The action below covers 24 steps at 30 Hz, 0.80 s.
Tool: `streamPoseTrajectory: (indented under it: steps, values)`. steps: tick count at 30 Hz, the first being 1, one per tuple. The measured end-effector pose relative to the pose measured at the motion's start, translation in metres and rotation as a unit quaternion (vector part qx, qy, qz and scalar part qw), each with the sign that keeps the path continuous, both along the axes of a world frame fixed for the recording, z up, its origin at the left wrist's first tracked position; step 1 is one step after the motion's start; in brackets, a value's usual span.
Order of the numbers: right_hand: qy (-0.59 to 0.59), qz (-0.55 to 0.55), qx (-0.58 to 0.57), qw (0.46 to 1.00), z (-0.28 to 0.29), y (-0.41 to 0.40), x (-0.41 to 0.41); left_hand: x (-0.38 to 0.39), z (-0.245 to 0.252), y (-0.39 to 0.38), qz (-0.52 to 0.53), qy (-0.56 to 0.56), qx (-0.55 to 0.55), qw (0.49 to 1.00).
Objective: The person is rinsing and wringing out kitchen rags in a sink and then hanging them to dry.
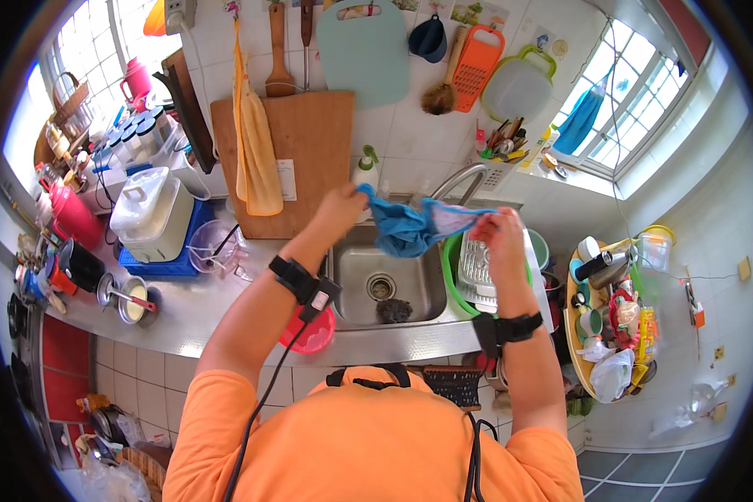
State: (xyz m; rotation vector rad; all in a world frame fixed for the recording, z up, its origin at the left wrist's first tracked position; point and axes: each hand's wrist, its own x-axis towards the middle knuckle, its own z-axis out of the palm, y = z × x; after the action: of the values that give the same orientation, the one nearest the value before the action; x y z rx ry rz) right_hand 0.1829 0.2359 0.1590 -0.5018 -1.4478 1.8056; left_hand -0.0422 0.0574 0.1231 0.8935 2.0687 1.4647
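A blue cloth with a pale pink patch hangs stretched between my two hands, over a stainless steel sink. At its left end my left hand is closed on a corner. My right hand pinches the other end, at the pink part. A curved metal faucet rises behind the cloth. Below, a dark scouring pad lies in the basin near the drain.
Right of the basin stands a green basin holding a clear ridged tray. A red plastic bowl sits at the counter's front edge. A wooden cutting board leans on the wall, with a yellow towel in front.
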Motion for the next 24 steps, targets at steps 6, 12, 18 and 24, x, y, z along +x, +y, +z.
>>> streamPoseTrajectory:
  steps: [6,12,18,24]
  values:
    - [0.123,-0.044,-0.002,0.991,0.065,0.033,0.05,-0.033,-0.01,-0.006,0.042,0.115,-0.222,0.967]
    - [-0.035,0.081,0.226,0.97,0.14,0.023,0.026,0.004,0.01,0.033,-0.135,0.223,-0.065,0.963]
    - [-0.158,0.116,0.431,0.881,0.168,0.042,-0.014,0.088,0.125,0.087,-0.279,0.129,0.145,0.94]
    - [-0.193,-0.005,0.506,0.841,0.18,0.124,0.018,0.093,0.135,0.089,-0.163,0.068,0.09,0.98]
